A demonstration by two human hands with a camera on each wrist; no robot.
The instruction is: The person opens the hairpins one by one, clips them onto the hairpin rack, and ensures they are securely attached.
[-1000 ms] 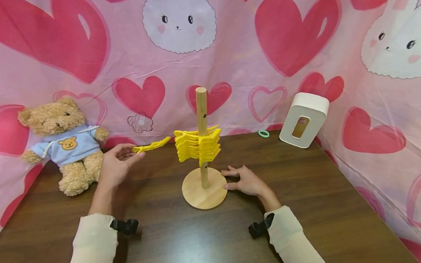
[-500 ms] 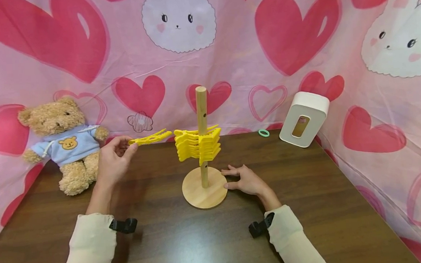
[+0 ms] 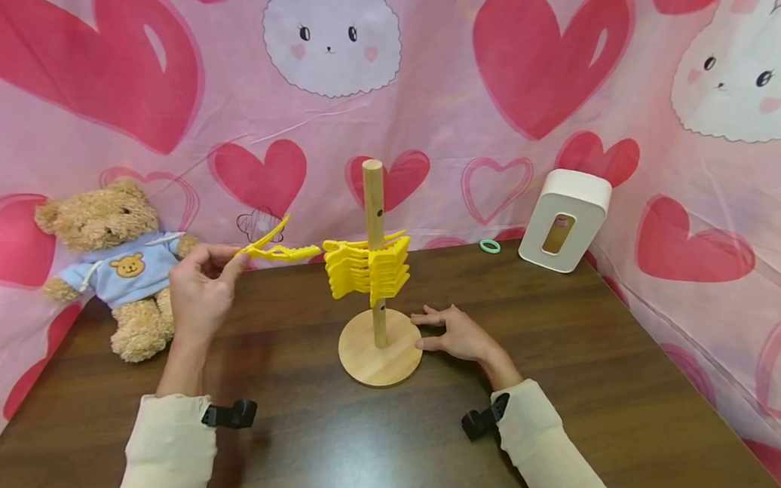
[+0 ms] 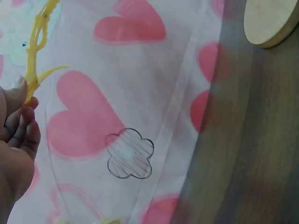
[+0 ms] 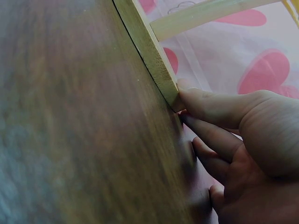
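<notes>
My left hand pinches a yellow toothed hair clip by its hinged end, between thumb and fingers. The clip's two arms stand apart, one slanting up; in the left wrist view the clip points upward. To its right, a stack of similar yellow clips grips a wooden post, well above the round wooden base. My right hand rests against the base's right rim with thumb and fingers spread. In the right wrist view its thumb touches the base's edge.
A teddy bear in a blue sweater sits behind my left hand. At the back right, a white box with an oval window leans near a mint-green ring. A pink heart-patterned cloth hangs behind the brown wooden table.
My left hand has moved slightly left and up with the hair clip. The clip's arms, close together before, have spread wide. My right hand and the stand have stayed put.
</notes>
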